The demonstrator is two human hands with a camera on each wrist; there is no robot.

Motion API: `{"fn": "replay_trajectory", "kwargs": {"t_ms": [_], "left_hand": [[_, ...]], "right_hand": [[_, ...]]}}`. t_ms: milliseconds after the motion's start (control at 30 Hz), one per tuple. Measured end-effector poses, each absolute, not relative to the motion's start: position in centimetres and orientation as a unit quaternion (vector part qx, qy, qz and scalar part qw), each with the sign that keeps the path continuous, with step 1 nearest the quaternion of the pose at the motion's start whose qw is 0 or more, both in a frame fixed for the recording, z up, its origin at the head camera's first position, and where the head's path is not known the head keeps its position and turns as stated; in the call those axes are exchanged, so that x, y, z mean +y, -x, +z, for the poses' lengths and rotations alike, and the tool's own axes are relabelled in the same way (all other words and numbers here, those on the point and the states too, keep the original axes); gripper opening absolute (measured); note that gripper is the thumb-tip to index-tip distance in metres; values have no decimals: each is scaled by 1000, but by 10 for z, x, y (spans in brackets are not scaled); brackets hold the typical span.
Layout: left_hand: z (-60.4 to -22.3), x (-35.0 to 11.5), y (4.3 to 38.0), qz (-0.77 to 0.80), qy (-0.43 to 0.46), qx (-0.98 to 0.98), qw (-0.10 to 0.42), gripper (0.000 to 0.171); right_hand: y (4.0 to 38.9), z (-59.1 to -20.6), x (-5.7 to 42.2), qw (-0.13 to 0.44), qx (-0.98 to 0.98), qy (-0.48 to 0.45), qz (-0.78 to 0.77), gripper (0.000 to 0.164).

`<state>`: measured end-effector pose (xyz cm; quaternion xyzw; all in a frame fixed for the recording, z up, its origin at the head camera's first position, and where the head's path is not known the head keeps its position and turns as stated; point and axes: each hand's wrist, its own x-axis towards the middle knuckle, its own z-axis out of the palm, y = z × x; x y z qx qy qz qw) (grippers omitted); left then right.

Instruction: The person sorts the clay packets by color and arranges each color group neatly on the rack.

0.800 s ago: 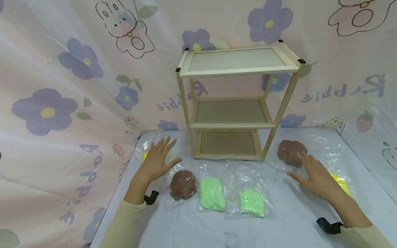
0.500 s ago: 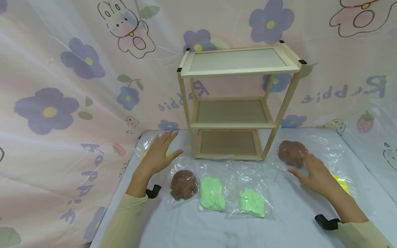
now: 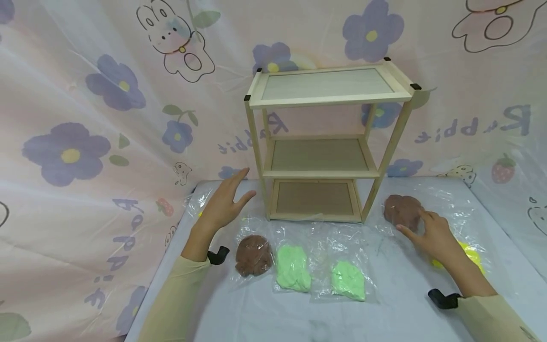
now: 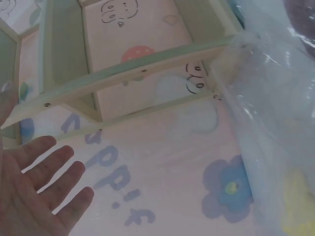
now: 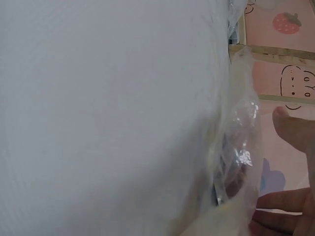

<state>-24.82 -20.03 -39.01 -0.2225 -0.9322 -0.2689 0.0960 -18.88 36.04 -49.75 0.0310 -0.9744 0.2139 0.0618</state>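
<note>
My left hand [image 3: 224,204] is raised with its fingers stretched out and holds nothing, left of a pale wooden three-tier shelf [image 3: 320,174]. In the left wrist view its fingers [image 4: 61,182] spread below the shelf's frame. My right hand [image 3: 436,237] reaches over a bagged lump of brown clay [image 3: 399,211], with index finger and thumb at its near right edge. In the right wrist view the thumb [image 5: 290,130] stands well apart from the fingers, which are beside the clear bag [image 5: 243,147]. Yellow clay [image 3: 472,256] lies partly hidden under the right forearm.
Another bagged brown lump [image 3: 253,255] and two bags of light green clay [image 3: 292,267] lie in front of the shelf. A bit of yellow [image 3: 200,213] shows behind my left wrist. A patterned curtain [image 3: 141,175] hangs around the white-covered table [image 3: 273,323].
My left hand has moved up and slightly right, towards the shelf, its fingers drawing together. The right hand has shifted a little left, its thumb nearer the brown clay.
</note>
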Motion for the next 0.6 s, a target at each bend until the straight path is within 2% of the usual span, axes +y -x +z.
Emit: {"fn": "replay_trajectory", "kwargs": {"t_ms": [367,600], "left_hand": [[-378,-187,256,-316,228,-915,105,65],[-371,-175,257,-350,220,-903,116,59]], "right_hand": [[195,-505,360,43,-978,31,201,102],[200,-515,363,83,-983,21,161,91]]}}
